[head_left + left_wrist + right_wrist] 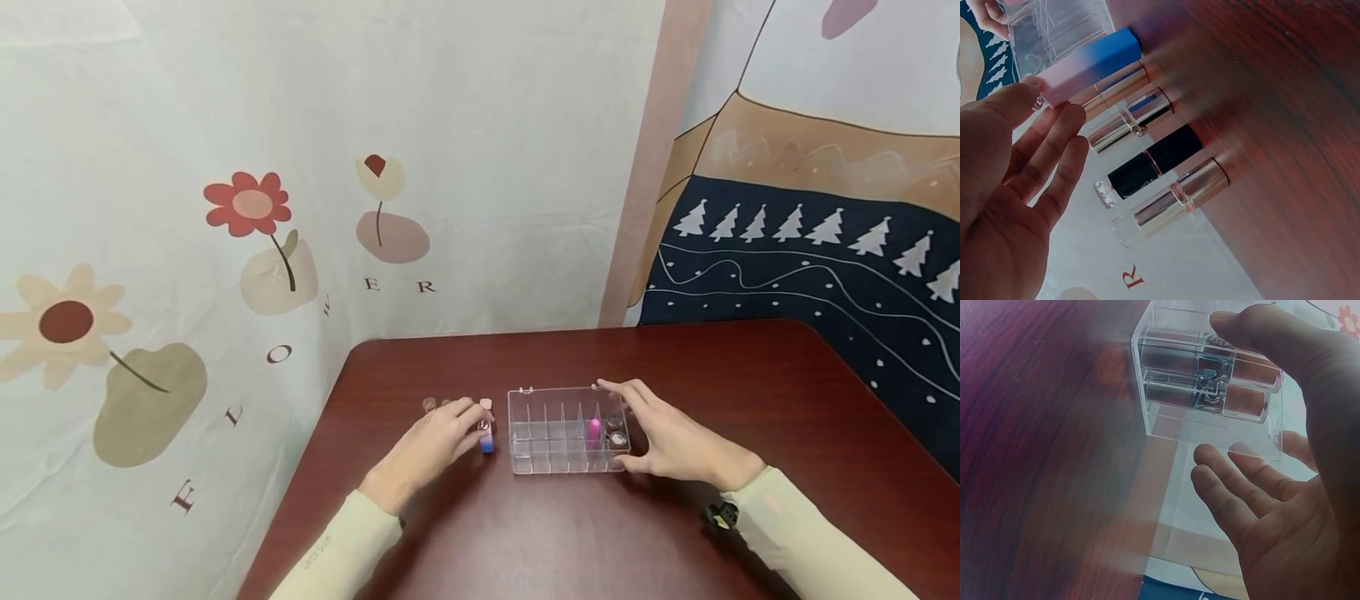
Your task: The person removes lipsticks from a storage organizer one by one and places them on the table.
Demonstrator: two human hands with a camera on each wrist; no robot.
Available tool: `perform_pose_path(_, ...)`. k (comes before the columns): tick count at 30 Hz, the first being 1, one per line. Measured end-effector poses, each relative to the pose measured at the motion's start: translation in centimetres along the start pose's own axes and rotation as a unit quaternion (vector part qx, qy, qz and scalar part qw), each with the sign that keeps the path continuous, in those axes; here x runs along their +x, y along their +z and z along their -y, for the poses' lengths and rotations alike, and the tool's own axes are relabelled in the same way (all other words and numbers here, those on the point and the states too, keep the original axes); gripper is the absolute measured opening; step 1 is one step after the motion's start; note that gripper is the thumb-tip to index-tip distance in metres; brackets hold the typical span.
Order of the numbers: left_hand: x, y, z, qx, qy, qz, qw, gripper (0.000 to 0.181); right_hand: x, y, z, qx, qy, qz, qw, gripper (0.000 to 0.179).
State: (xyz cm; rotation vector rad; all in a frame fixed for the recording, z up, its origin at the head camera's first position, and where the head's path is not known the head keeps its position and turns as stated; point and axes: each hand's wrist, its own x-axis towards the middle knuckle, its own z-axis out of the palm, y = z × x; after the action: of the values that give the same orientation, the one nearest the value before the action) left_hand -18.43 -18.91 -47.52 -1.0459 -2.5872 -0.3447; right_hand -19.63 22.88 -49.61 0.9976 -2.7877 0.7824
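My left hand (435,442) pinches the top of a pink-to-blue lipstick tube (1094,65) between thumb and fingers; the tube stands upright on the table, just left of a clear compartment box (540,429). Behind that hand, the left wrist view has a row of lipstick tubes: gold ones, such as the gold tube (1207,183) at the end, and a black tube (1175,150). My right hand (678,433) holds the box's right side, thumb at the near corner and index finger at the far one. Inside are a bright pink tube (594,429) and two clear-topped tubes (1247,369) at the right end.
All this stands on a dark red wooden table (570,533). A pale flower-printed cloth (487,167) hangs behind and to the left. At the right hangs a cloth with white trees (787,242). A dark band (722,515) is at the right wrist.
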Motion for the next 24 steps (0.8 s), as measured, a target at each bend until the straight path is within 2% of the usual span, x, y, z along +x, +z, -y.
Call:
perform_pose_path(7, -0.2, 0.0, -0.1, -0.006, -0.018, 0.004, 0.9998, 0.021, 0.0, 0.1, 0.0, 0.000, -0.007, -0.006, 1.0000, 0.118)
perform_pose_path(11, -0.3, -0.3, -0.3, 0.015, -0.020, -0.016, 0.9996, 0.028, 0.0, 0.1, -0.1, 0.001, -0.012, -0.006, 0.9999, 0.119)
perform_pose_path(17, 0.6, -0.7, -1.3, 0.040, 0.018, -0.071, 0.9965, 0.029, 0.0, 0.2, -0.2, 0.003, -0.013, -0.005, 0.9999, 0.119)
perform_pose_path(21, 1.9, -0.7, -2.6, 0.046, 0.044, -0.098, 0.9932, 0.031, 0.0, 0.2, -0.2, 0.004, -0.011, -0.004, 0.9999, 0.118)
perform_pose_path(24, 3.1, -0.4, -3.7, 0.050, 0.062, -0.105, 0.9913, 0.033, -0.1, 0.2, -0.2, 0.006, -0.007, -0.003, 1.0000, 0.118)
